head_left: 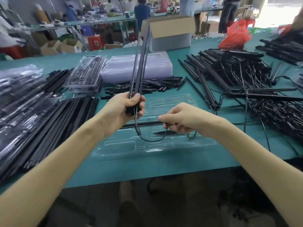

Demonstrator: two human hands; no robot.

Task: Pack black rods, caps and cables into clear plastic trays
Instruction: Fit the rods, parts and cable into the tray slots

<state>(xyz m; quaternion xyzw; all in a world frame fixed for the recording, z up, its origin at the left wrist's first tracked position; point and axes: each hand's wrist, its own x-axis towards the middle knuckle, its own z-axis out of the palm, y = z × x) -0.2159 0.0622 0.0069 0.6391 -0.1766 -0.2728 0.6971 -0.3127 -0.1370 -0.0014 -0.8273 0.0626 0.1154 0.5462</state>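
Observation:
My left hand (129, 106) grips the lower ends of two long black rods (141, 63), which stand nearly upright above the table. A thin black cable (147, 139) hangs from the rods in a loop and runs to my right hand (178, 119), whose fingers pinch it. Under both hands lies an open clear plastic tray (147, 149) on the green table. A black rod (144, 124) and a short black pointed piece (161, 132) lie in the tray's slots.
Black rods are stacked at left (68, 115) beside packed trays (18, 89). A filled tray stack (86, 74), empty clear trays (136, 68) and small black pieces (147, 87) lie behind. Rods and tangled cables (246, 79) pile up at right. A cardboard box (170, 28) stands beyond.

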